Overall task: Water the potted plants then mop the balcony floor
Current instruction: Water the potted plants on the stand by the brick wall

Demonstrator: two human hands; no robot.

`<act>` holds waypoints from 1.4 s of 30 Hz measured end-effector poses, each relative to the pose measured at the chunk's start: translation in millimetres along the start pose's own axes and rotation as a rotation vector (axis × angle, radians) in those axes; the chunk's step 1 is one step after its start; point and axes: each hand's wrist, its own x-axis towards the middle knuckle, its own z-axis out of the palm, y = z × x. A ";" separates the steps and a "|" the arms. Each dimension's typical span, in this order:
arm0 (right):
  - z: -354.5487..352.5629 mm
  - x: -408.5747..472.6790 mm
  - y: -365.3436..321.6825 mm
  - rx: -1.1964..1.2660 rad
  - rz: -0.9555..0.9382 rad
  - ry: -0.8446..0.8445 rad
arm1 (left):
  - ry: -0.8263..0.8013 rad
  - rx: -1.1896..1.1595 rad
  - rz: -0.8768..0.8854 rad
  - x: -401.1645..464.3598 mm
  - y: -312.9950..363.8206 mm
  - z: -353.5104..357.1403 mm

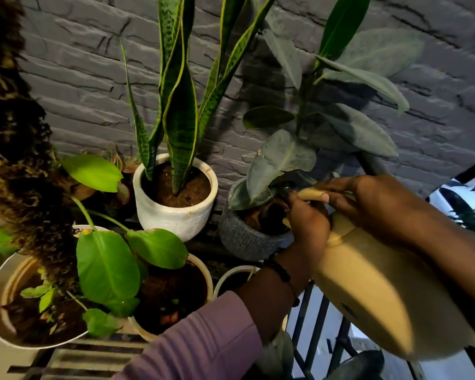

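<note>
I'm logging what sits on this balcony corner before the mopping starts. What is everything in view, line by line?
Watering can: one, beige, tilted toward the grey pot, lower right.
Grey pot: one, textured, centre right, holding a dusty broad-leaved plant.
White pot: one, glazed, centre, holding a snake plant.
Cream pots with bright green leaves: two plainly seen, lower left; a third rim beside them.
Brick wall: grey, behind.
Railing: dark metal bars, bottom right.
Left hand: one, purple sleeve, bead bracelet, at the can's neck.
Right hand: one, its grip round the can's handle.
</note>
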 end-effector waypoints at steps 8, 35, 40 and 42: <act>-3.9 -3.4 -2.9 0.016 0.023 0.064 | -0.026 0.038 0.049 1.2 11.3 -5.2; 43.7 -15.9 -30.0 0.583 -0.048 0.177 | 0.276 0.303 0.452 -19.0 31.3 -81.8; 37.5 -2.6 -40.9 0.476 -0.077 0.144 | 0.308 0.245 0.446 -14.5 33.6 -91.0; 36.4 4.3 -44.5 0.428 -0.094 0.146 | 0.312 0.202 0.436 -12.0 35.6 -94.7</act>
